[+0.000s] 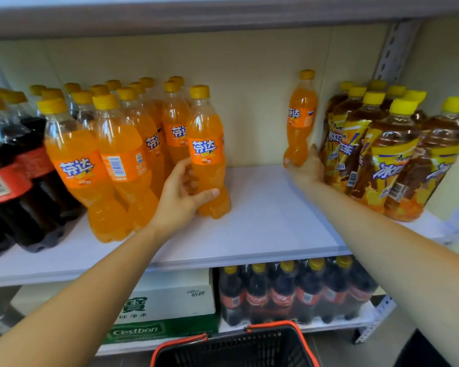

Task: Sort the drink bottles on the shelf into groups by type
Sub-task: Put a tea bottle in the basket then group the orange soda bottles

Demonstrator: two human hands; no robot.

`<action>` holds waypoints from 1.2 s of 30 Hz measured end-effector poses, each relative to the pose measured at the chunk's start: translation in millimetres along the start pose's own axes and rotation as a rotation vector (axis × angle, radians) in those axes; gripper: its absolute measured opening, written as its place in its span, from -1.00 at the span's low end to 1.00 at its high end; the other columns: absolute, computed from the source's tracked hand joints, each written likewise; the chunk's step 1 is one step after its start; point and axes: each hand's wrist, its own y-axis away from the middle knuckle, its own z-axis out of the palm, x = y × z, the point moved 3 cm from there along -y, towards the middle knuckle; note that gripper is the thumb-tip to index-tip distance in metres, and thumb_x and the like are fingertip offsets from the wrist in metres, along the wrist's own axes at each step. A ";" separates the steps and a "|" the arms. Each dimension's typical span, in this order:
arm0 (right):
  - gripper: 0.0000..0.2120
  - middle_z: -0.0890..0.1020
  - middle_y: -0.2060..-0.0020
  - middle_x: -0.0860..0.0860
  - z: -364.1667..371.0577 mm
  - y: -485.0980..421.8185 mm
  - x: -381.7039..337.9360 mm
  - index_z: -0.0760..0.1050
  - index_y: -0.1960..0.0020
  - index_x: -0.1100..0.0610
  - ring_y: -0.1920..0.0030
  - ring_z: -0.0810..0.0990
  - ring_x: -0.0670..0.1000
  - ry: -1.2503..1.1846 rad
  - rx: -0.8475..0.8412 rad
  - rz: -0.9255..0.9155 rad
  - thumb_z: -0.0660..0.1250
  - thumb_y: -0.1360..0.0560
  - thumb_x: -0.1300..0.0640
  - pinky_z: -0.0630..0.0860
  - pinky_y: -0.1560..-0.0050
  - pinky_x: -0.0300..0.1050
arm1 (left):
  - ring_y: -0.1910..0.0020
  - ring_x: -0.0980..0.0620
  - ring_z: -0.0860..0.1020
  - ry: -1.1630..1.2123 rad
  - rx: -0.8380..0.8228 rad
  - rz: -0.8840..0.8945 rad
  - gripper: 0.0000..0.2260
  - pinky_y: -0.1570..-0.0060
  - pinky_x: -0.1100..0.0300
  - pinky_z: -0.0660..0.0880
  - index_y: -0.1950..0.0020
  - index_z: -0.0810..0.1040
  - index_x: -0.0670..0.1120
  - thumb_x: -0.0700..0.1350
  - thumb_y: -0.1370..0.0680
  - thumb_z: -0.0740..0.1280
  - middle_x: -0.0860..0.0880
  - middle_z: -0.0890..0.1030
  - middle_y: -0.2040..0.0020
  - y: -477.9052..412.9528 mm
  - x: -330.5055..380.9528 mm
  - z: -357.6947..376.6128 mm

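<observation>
Stray clear-plastic bottle of orange soda with a yellow cap [300,120], at the back of the white shelf board [263,215], well apart from the main group of matching orange soda bottles [112,154] and just beside the brown iced-tea bottles with yellow labels [382,154]. The right hand [306,168] grips it low, fingers curled round its base; whether the base rests on the board cannot be told. Its long axis is near vertical, cap up, the top leaning slightly right toward the tea. The left hand [182,193] wraps thumb and fingers round the lower waist of the end bottle of the orange group [208,154], which stands upright. Likely hazards: the low grip may let the tall stray bottle swing and knock the tea bottles; the crowded orange row could topple if nudged.
</observation>
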 end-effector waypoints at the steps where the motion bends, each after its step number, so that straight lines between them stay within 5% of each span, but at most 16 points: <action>1: -0.36 0.52 -0.34 0.23 -2.2 14.2 -3.1 0.28 -0.52 0.23 -0.32 0.51 0.19 -0.049 -0.003 -0.022 0.44 -0.54 0.12 0.42 -0.26 -0.09 | -0.21 -0.09 0.62 0.023 -0.007 -0.014 -0.33 -0.18 0.01 0.61 -0.43 0.42 -0.07 -0.22 -0.38 0.61 -0.12 0.62 -0.24 3.2 2.8 2.1; 3: -0.51 0.56 -0.26 0.18 -6.8 51.2 -10.9 0.45 -0.40 0.22 -0.16 0.54 0.08 -0.162 -0.076 -0.043 0.46 -0.50 0.21 0.39 -0.05 -0.25 | -0.20 -0.17 0.63 0.072 -0.037 -0.042 -0.34 -0.22 -0.14 0.60 -0.37 0.43 -0.08 -0.21 -0.35 0.64 -0.17 0.64 -0.23 11.6 10.4 10.0; 5: -0.55 0.56 -0.27 0.11 -10.4 92.0 -23.2 0.50 -0.35 0.16 -0.20 0.54 0.05 -0.275 -0.297 -0.074 0.44 -0.48 0.31 0.47 -0.09 -0.18 | -0.11 -0.12 0.66 0.112 -0.066 -0.069 -0.38 -0.19 -0.14 0.61 -0.31 0.44 -0.07 -0.19 -0.32 0.62 -0.16 0.66 -0.18 22.9 18.4 20.8; 7: -0.47 0.55 -0.25 0.05 -19.9 132.4 -38.7 0.48 -0.38 0.09 -0.26 0.54 0.07 -0.331 -0.521 -0.149 0.44 -0.44 0.34 0.55 -0.21 0.00 | -0.02 -0.05 0.66 0.120 -0.070 -0.077 -0.38 -0.14 -0.14 0.62 -0.29 0.44 -0.08 -0.19 -0.31 0.63 -0.13 0.67 -0.13 36.2 29.0 30.6; 10: -0.34 0.60 -0.23 0.01 -39.4 179.3 -52.8 0.44 -0.41 0.03 -0.17 0.63 0.02 -0.388 -0.673 -0.225 0.50 -0.35 0.27 0.63 -0.13 -0.01 | -0.05 -0.05 0.70 0.092 -0.072 -0.042 -0.34 -0.13 -0.17 0.64 -0.31 0.43 -0.11 -0.24 -0.31 0.67 -0.10 0.69 -0.12 53.1 49.1 38.7; 15: -0.42 0.63 -0.07 -0.12 -57.7 218.6 -45.8 0.47 -0.29 -0.06 0.00 0.66 -0.13 -0.429 -0.522 -0.273 0.63 -0.35 0.12 0.62 -0.02 -0.18 | -0.17 0.03 0.67 0.047 -0.103 0.045 -0.30 -0.08 0.11 0.65 -0.40 0.43 -0.01 -0.04 -0.35 0.66 0.03 0.68 -0.20 80.5 78.3 43.1; 18: -0.45 0.63 -0.07 -0.09 -61.1 227.8 -31.7 0.49 -0.22 -0.04 -0.07 0.63 -0.11 -0.463 -0.461 -0.268 0.65 -0.32 0.12 0.58 -0.07 -0.20 | -0.14 0.06 0.67 0.081 -0.085 0.017 -0.54 -0.01 0.14 0.64 -0.28 0.52 0.12 0.12 -0.44 0.54 0.09 0.70 -0.15 89.9 92.3 39.5; 21: -0.49 0.62 -0.07 -0.07 -62.9 231.3 -17.4 0.48 -0.14 -0.06 -0.03 0.62 -0.16 -0.467 -0.468 -0.268 0.66 -0.31 0.14 0.56 0.00 -0.28 | -0.15 -0.01 0.66 0.228 -0.058 -0.013 -0.69 -0.05 0.06 0.63 -0.28 0.54 0.07 0.02 -0.54 0.40 0.03 0.70 -0.14 88.6 97.8 30.9; 28: -0.54 0.65 -0.09 0.00 -63.6 225.5 -11.2 0.58 -0.13 -0.10 0.04 0.70 -0.09 -0.617 -0.548 -0.193 0.63 -0.33 0.20 0.62 0.12 -0.21 | -0.01 0.00 0.65 0.370 -0.054 -0.078 -0.58 0.03 0.10 0.62 -0.21 0.53 0.02 0.00 -0.37 0.42 -0.03 0.66 -0.06 92.4 89.3 23.9; 36: -0.41 0.57 -0.25 0.09 -65.0 212.3 -12.6 0.58 -0.24 0.02 -0.09 0.69 0.09 -0.831 -0.577 0.030 0.63 -0.25 -0.04 0.62 0.05 -0.03 | -0.21 -0.10 0.66 0.332 0.220 -0.130 -0.46 0.10 0.10 0.65 -0.38 0.48 0.02 0.19 -0.46 0.43 -0.10 0.65 -0.27 91.0 84.5 16.8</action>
